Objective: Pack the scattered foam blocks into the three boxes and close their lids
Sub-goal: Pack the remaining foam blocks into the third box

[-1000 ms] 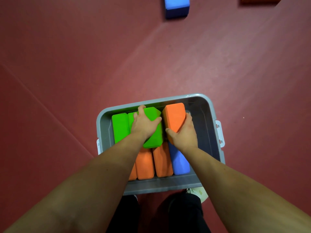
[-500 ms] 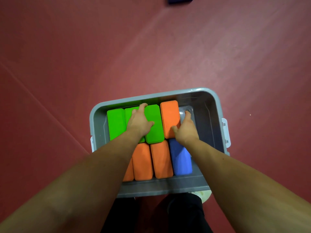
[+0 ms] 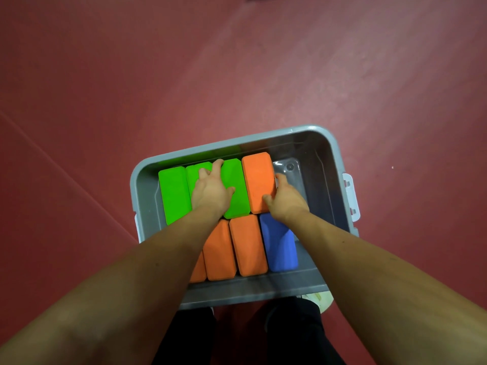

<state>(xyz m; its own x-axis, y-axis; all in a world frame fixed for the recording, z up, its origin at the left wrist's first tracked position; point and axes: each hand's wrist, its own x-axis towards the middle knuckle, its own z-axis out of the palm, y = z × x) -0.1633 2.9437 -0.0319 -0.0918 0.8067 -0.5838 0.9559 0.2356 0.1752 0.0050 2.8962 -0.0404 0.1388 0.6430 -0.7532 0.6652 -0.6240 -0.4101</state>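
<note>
Blocks fill box in two rows from L wall; L hand flat, fingers spread, on green blocks, prob. to seat them; R hand grips orange block by its R side, prob. snugging it leftward, far-R corner unfilled.

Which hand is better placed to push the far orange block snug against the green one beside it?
Right. The right hand curls round the far orange block at its outer edge, beside the gray box and its bare floor, so it can push leftward. The left hand lies flat on the green block.
</note>
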